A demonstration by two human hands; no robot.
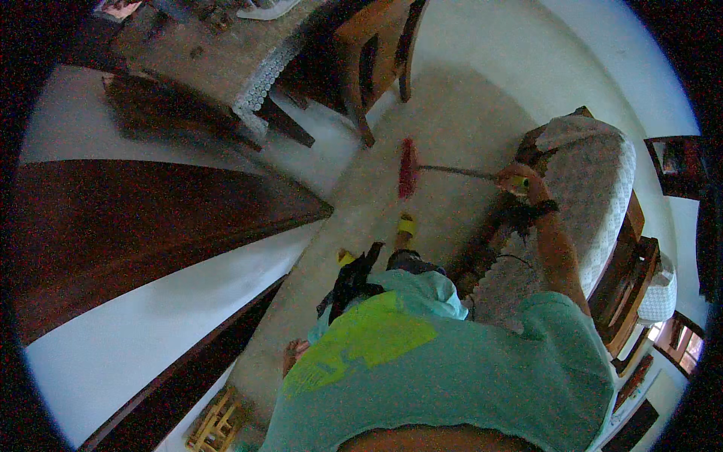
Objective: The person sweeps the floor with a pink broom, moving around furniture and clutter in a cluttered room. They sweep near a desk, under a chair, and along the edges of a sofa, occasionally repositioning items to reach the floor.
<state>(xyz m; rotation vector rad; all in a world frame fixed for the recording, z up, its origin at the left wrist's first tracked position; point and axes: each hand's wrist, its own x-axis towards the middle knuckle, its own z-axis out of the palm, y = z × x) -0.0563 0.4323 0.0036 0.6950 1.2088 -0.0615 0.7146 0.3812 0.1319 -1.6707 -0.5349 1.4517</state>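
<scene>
My right hand [518, 179] is closed around the end of the thin handle of a broom with a red head [408, 169]. A dark band circles my right wrist. The red head rests on the pale floor [361, 226], a little beyond my feet in yellow footwear. Low at my left side, close to my shirt, is my left hand [295, 351]; only part of it shows, and whether it holds anything cannot be told. Dark cloth or straps [353, 285] hang at the front of my body.
A sofa [587, 164] with a patterned light cover stands to the right. Ahead are a wooden chair [381, 51] and a table [186, 62] with a lace-edged cloth. Dark wooden furniture [141, 226] juts in from the left. A slatted yellowish rack [217, 421] sits at lower left.
</scene>
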